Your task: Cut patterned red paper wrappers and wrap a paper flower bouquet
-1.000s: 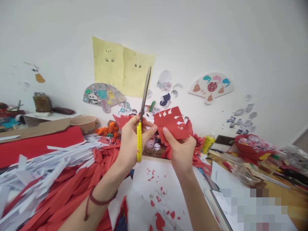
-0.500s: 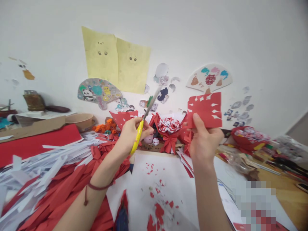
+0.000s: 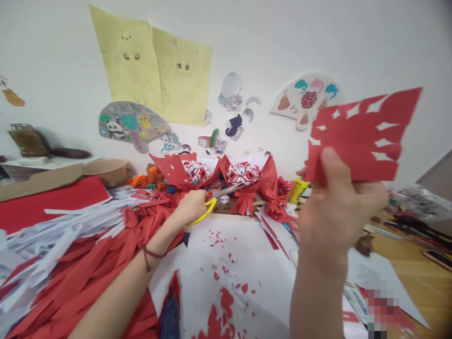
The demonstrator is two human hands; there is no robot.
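Note:
My left hand (image 3: 192,207) is closed round the yellow handles of a pair of scissors (image 3: 205,214), whose blades point right and slightly up toward the paper bouquets. Raised at the right, my right hand (image 3: 335,207) pinches a square of red paper (image 3: 356,141) along its lower edge, thumb in front and fingers behind. Small diamond and pointed cut-outs run along the paper's upper and right sides. Below, red paper scraps (image 3: 226,303) lie scattered over a white sheet (image 3: 201,263).
Red and white paper strips (image 3: 88,268) are heaped at the left. Bouquets of red-and-white paper flowers (image 3: 243,173) stand against the wall. A yellow tube (image 3: 297,190) is beside them. Pens and a phone (image 3: 438,258) lie at the right. A brown bowl (image 3: 106,172) stands at the back left.
My right hand has lifted the red paper up, right and closer to the camera. My left hand has lowered, and the scissors have swung from pointing upward to pointing right.

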